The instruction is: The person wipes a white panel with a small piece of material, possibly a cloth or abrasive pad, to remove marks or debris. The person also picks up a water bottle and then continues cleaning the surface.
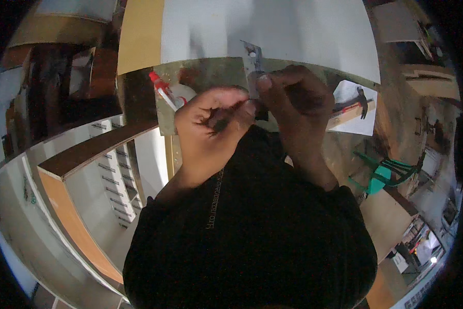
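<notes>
In front of my chest, both hands are pinched together around a thin, flat grey metal plate [252,57] with a round hole near its far end. My right hand [304,98] grips it from the right, its thumb lying on the plate. My left hand [213,121] closes thumb and fingertips at the plate's near end, which the fingers partly cover. A small dark patch shows just below the fingertips; what it is I cannot tell. Left of my left hand lies a white bottle [165,96] with a red nozzle, partly hidden behind the hand.
A large white board [303,36] covers the far worktop, with a yellowish strip [140,36] along its left. At right, a hammer [363,104] and a wooden piece [344,117] lie on white paper [347,91]. A cabinet [82,154] stands left, a green chair [379,179] right.
</notes>
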`<state>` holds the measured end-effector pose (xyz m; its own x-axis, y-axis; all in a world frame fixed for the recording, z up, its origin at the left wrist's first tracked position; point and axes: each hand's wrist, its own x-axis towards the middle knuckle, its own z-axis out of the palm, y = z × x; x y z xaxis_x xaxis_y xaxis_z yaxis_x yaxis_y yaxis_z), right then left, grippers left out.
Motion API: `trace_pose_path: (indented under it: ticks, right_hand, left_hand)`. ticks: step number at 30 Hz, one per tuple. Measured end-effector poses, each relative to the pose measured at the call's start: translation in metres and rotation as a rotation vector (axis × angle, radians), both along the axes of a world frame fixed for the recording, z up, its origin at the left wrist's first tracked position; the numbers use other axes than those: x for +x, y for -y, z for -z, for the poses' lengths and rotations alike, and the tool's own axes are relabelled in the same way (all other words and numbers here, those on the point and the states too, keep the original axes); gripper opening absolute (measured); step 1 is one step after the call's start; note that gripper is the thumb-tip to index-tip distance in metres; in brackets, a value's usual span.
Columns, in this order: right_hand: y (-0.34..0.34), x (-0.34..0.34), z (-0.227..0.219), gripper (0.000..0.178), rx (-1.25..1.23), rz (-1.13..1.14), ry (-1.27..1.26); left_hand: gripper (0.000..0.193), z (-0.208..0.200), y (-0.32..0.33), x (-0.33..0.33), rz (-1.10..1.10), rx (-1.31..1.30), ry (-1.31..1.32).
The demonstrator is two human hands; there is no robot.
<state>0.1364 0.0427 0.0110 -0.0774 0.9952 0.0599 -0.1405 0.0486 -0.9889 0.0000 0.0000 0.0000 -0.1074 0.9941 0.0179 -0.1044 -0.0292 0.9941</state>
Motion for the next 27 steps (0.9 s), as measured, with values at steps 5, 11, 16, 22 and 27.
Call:
trace_pose_path:
  ticks: [5, 11, 16, 22, 27]
  right_hand:
    - [0.005, 0.010, 0.015, 0.014, 0.089, 0.029, 0.189]
    - [0.007, 0.018, 0.029, 0.013, 0.163, -0.132, 0.624]
    - [0.008, 0.012, 0.032, 0.015, 0.170, -0.146, 0.725]
    - [0.008, 0.011, 0.047, 0.018, 0.091, -0.230, 0.779]
    - [0.012, 0.022, 0.077, 0.025, 0.103, -0.134, 0.729]
  left_hand:
    - [0.012, 0.015, -0.014, 0.010, -0.034, -0.040, 0.090]
    - [0.016, 0.041, -0.021, 0.009, -0.060, -0.046, -0.162]
    - [0.030, 0.045, -0.025, 0.001, -0.045, -0.123, -0.136]
    - [0.036, 0.056, -0.035, -0.009, -0.007, -0.101, -0.356]
    - [0.021, 0.111, -0.051, -0.020, 0.222, -0.253, -0.204]
